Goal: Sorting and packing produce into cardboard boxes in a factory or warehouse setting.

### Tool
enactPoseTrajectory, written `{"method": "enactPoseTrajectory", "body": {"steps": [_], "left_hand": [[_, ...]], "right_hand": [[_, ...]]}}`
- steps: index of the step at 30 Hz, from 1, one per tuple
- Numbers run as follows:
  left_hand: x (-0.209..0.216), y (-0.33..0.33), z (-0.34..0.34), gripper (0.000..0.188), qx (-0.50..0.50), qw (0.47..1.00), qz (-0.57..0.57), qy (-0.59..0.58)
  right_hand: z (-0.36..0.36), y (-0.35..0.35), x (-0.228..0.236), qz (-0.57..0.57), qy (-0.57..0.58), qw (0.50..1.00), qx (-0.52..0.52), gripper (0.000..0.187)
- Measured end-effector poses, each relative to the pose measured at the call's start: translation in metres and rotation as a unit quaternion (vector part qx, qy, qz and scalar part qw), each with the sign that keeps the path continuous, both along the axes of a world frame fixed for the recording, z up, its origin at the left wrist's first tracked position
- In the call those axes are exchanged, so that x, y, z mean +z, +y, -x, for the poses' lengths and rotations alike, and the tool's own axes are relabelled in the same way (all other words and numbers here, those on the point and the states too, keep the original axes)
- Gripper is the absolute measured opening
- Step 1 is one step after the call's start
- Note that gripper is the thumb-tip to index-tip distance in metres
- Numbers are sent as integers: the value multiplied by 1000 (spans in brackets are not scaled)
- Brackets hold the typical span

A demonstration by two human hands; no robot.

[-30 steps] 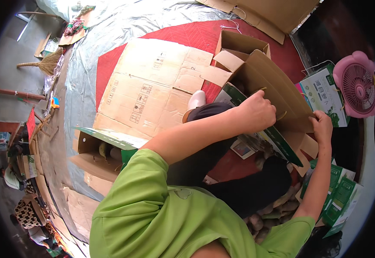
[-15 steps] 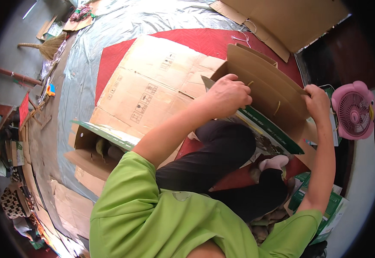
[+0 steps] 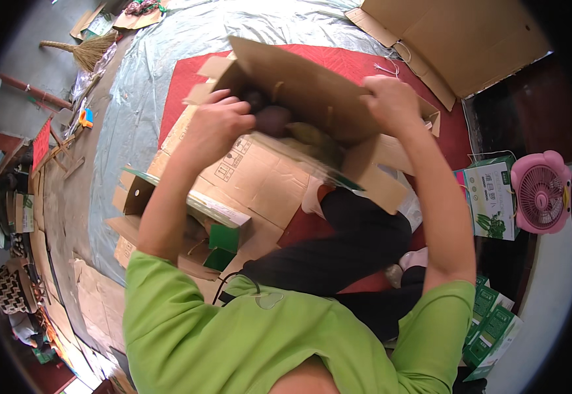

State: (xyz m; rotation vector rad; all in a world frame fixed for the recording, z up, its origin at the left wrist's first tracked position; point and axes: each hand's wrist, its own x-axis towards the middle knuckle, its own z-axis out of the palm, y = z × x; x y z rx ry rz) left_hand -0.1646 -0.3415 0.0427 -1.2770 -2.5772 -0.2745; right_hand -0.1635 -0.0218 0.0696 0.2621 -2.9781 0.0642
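Both arms (image 3: 440, 217) are pointing out ahead of the torso (image 3: 260, 341), bare from below the sleeves. From over here I'm seeing the left forearm (image 3: 170, 197) slanting up rightward, the right one leaning in leftward. The left hand (image 3: 222, 120) and right hand (image 3: 394, 105) are holding well apart, knuckles bending, fingers (image 3: 243, 108) curling in. Beneath, the legs (image 3: 355, 236) are lying folded.
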Motion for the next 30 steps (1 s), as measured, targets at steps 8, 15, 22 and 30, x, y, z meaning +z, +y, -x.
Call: {"method": "enactPoseTrajectory", "body": {"steps": [8,15,22,30], "left_hand": [[-22,-135,-11,5,123,987,93,36],[-86,-216,-31,5,258,950,163,-72],[-50,-171,-39,22,241,960,10,-140],[-32,-48,-46,16,31,989,-39,-138]], "right_hand": [[26,-151,-52,78,-119,988,54,18],[9,-207,-120,245,-231,939,71,12],[-7,-124,-70,295,-128,946,28,15],[-115,78,-59,432,85,891,-110,13]]}}
